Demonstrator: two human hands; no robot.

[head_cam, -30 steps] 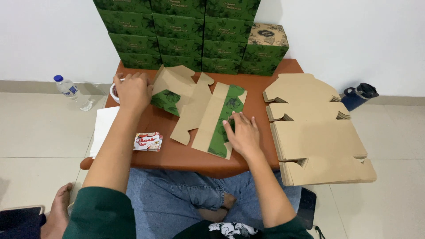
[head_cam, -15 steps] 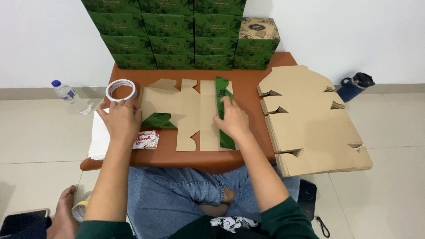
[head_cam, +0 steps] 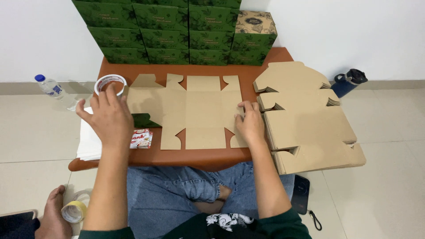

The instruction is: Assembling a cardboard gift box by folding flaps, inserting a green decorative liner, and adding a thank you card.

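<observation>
I see the flat brown cardboard box blank [head_cam: 195, 113] lying spread out, plain side up, in the middle of the low brown table [head_cam: 146, 71]. My left hand [head_cam: 110, 117] hovers at its left edge with the fingers [head_cam: 95, 99] spread wide, holding nothing. My right hand [head_cam: 250, 124] presses flat on the blank's right edge, fingers loosely apart, just beside the stack of unfolded blanks [head_cam: 305, 119]. A tape roll [head_cam: 110, 83] sits near the left hand, and a small red-and-white packet [head_cam: 141, 138] lies below it. Green boxes [head_cam: 177, 31] are stacked against the wall.
</observation>
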